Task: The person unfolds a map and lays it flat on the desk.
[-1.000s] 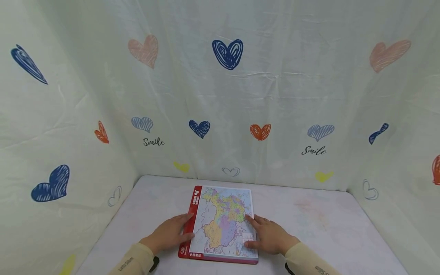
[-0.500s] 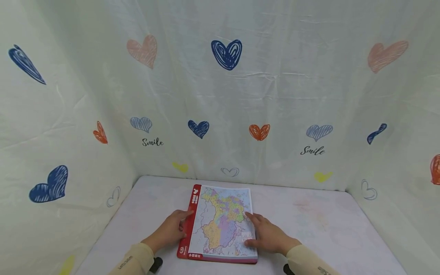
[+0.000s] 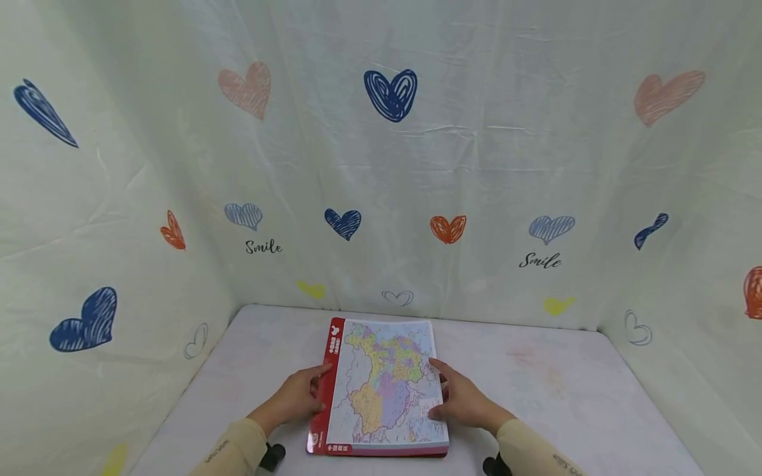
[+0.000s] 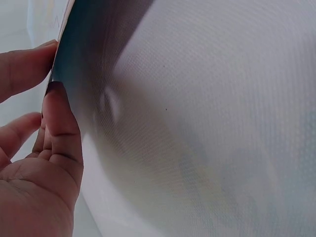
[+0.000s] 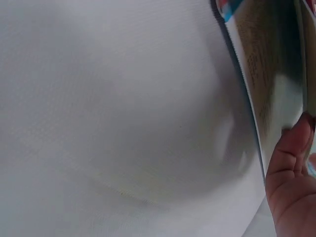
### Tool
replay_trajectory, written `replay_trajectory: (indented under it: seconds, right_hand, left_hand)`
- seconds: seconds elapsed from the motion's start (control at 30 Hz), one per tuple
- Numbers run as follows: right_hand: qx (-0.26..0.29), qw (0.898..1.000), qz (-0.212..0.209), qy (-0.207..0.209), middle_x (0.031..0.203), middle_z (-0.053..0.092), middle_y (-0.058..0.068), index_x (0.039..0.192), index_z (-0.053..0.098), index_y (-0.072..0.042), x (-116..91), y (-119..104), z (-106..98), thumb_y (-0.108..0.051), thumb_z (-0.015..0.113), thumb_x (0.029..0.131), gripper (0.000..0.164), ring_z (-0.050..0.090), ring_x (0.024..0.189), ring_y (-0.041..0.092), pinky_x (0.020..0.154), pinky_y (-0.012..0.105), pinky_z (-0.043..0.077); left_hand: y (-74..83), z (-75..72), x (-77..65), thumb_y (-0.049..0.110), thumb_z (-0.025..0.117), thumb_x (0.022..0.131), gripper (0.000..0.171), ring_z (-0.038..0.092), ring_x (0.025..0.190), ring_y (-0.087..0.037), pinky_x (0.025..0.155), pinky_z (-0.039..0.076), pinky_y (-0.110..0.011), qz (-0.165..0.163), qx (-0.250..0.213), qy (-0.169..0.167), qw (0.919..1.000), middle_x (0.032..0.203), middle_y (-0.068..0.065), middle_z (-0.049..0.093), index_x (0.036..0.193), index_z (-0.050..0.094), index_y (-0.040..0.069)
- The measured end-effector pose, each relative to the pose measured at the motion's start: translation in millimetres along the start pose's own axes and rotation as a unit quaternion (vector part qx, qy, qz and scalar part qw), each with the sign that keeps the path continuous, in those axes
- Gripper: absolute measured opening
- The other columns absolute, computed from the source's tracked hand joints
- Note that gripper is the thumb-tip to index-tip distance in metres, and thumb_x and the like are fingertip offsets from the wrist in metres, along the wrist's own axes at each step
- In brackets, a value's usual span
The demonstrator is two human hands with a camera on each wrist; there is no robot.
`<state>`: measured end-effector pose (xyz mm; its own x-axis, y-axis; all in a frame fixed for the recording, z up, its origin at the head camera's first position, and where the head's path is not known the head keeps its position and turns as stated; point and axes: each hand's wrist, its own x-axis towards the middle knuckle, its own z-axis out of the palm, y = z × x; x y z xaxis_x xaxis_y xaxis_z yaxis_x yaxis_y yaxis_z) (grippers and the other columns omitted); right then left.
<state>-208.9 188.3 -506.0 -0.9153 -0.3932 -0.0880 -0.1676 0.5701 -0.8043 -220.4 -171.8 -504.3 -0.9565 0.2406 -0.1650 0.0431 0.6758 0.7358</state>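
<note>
A stack of flat map boards (image 3: 381, 390) lies at the table's middle, its top printed with a colourful map and a red strip along the left edge. My left hand (image 3: 292, 400) pinches that red edge. In the left wrist view, the edge's dark teal underside (image 4: 71, 54) stands up from the table, with the left fingers (image 4: 63, 123) curled against it. On the opposite side my right hand (image 3: 467, 400) grips the right edge, thumb over the map. Separated layers show in the right wrist view, a lower board (image 5: 254, 74) among them, with the right fingers (image 5: 291, 153) between.
The pale table (image 3: 548, 396) extends on both sides of the stack. White curtains (image 3: 494, 165) with printed hearts enclose its back and sides. Small black devices (image 3: 272, 456) sit at both wrists, under the sleeves (image 3: 235, 449).
The left thumb has drawn back from the map to the red edge and both hands now grip the sides. The right fingers have shifted from the map's face onto its edge. The stack has tilted slightly.
</note>
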Motion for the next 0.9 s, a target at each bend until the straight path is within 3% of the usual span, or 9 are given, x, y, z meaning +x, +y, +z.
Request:
replay_trajectory:
  seconds: [0.1, 0.2, 0.33, 0.53, 0.77, 0.9]
  right_hand:
    - [0.056, 0.998, -0.008, -0.025, 0.109, 0.061, 0.012, 0.154, 0.021, 0.007, 1.2, 0.2, -1.1, 0.000, 0.084, 0.075, 0.101, 0.064, 0.088, 0.022, 0.074, 0.030, 0.054]
    - [0.079, 0.996, -0.016, -0.040, 0.110, 0.062, 0.012, 0.153, 0.017, 0.010, 1.4, 0.1, -1.1, 0.003, 0.082, 0.076, 0.102, 0.064, 0.090, 0.023, 0.076, 0.029, 0.054]
    - [0.055, 0.998, -0.006, -0.038, 0.120, 0.060, 0.013, 0.154, 0.017, 0.008, 0.8, -1.0, -0.3, -0.001, 0.083, 0.076, 0.103, 0.062, 0.092, 0.020, 0.084, 0.031, 0.052]
    - [0.006, 1.000, 0.012, -0.026, 0.138, 0.051, 0.023, 0.155, 0.021, 0.005, -2.3, -0.7, 0.3, -0.007, 0.087, 0.073, 0.105, 0.057, 0.102, 0.022, 0.105, 0.055, 0.037]
    - [-0.006, 1.000, 0.014, -0.026, 0.135, 0.053, 0.024, 0.155, 0.020, 0.003, -3.0, 2.5, -0.2, -0.006, 0.087, 0.073, 0.107, 0.059, 0.097, 0.020, 0.101, 0.054, 0.041]
    - [-0.024, 0.999, 0.022, -0.018, 0.139, 0.049, 0.026, 0.156, 0.022, 0.000, -2.7, 5.5, -1.3, -0.009, 0.088, 0.072, 0.107, 0.056, 0.105, 0.025, 0.106, 0.058, 0.035]
  left_hand:
    - [-0.9, -0.4, 0.0, 0.000, 0.084, 0.074, 0.082, 0.051, 0.085, -0.020, 0.069, 0.050, -0.033, 0.006, -0.003, -0.005, 1.0000, 0.093, -0.004, 0.055, 0.147, 0.048, 0.003]
    - [-0.9, -0.8, -0.4, 0.001, 0.084, 0.074, 0.082, 0.052, 0.087, -0.021, 0.070, 0.052, -0.033, 0.006, -0.011, -0.011, 0.9999, 0.096, -0.004, 0.056, 0.147, 0.047, 0.004]
    - [-0.9, -2.2, -1.1, 0.001, 0.085, 0.074, 0.082, 0.053, 0.089, -0.021, 0.071, 0.054, -0.032, 0.001, -0.022, -0.019, 0.9996, 0.098, -0.004, 0.057, 0.147, 0.047, 0.003]
    - [-3.8, -1.7, -0.5, 0.002, 0.084, 0.074, 0.084, 0.051, 0.092, -0.022, 0.072, 0.050, -0.034, -0.001, -0.022, -0.034, 0.9992, 0.101, -0.005, 0.056, 0.148, 0.046, 0.004]
    - [-4.6, -1.2, -1.2, 0.002, 0.084, 0.074, 0.085, 0.049, 0.093, -0.023, 0.072, 0.047, -0.035, -0.002, -0.016, -0.039, 0.9991, 0.104, -0.005, 0.054, 0.149, 0.045, 0.005]
    - [-5.4, -1.8, -0.8, 0.001, 0.083, 0.075, 0.085, 0.050, 0.090, -0.022, 0.069, 0.048, -0.033, 0.004, -0.020, -0.043, 0.9988, 0.100, -0.005, 0.054, 0.150, 0.044, 0.005]
